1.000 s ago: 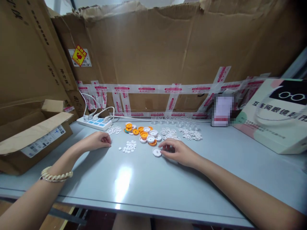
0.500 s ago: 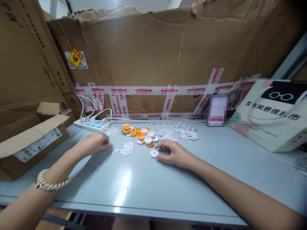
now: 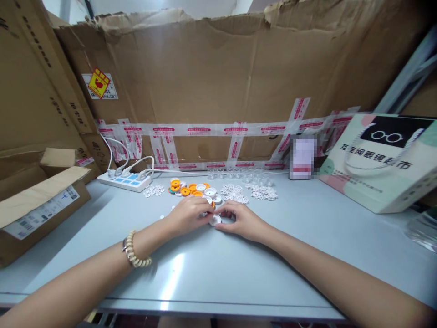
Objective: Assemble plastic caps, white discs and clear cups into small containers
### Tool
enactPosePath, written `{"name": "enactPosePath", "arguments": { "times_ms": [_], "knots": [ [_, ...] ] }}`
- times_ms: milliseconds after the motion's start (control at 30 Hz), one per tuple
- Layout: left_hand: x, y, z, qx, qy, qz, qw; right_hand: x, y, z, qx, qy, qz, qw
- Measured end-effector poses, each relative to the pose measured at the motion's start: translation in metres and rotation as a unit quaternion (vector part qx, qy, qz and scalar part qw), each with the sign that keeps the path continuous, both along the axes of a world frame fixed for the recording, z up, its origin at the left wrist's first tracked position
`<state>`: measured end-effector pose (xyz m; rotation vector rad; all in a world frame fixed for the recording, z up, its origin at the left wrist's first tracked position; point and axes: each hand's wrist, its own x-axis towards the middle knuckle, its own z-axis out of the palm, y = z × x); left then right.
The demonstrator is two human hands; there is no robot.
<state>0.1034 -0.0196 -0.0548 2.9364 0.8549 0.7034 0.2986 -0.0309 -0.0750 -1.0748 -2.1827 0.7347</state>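
Both my hands meet at the middle of the grey table (image 3: 218,273). My right hand (image 3: 239,218) pinches a round white cap (image 3: 215,220) that rests on the table. My left hand (image 3: 187,214), fingers curled, touches the same cap from the left; what its fingertips hold is hidden. Just behind lie white and orange caps (image 3: 196,189) in a loose heap. Small white discs that lay by the heap are now under my left hand.
White gear-like pieces (image 3: 249,193) and clear cups (image 3: 239,173) lie behind the caps. A white power strip (image 3: 124,180) sits at back left, an open cardboard box (image 3: 34,200) at far left, a printed paper bag (image 3: 382,159) at right. Cardboard walls the back.
My left hand moved right from near the power strip to the white cap and joined my right hand. The right hand stayed on the cap. The camera shifted slightly.
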Motion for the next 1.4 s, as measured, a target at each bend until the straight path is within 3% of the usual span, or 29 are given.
{"name": "enactPosePath", "arguments": {
  "times_ms": [700, 1000, 1400],
  "knots": [
    [-0.003, -0.001, -0.008, 0.021, 0.024, -0.014, 0.999, -0.001, -0.001, 0.002, 0.006, -0.003, 0.002, 1.000],
    [-0.011, -0.001, -0.003, 0.022, -0.042, -0.034, 0.998, -0.001, 0.000, 0.001, -0.005, 0.006, 0.000, 1.000],
    [-0.027, -0.015, -0.003, -0.052, 0.001, -0.018, 0.998, 0.005, 0.005, -0.003, -0.006, 0.059, -0.013, 0.998]
  ]
}}
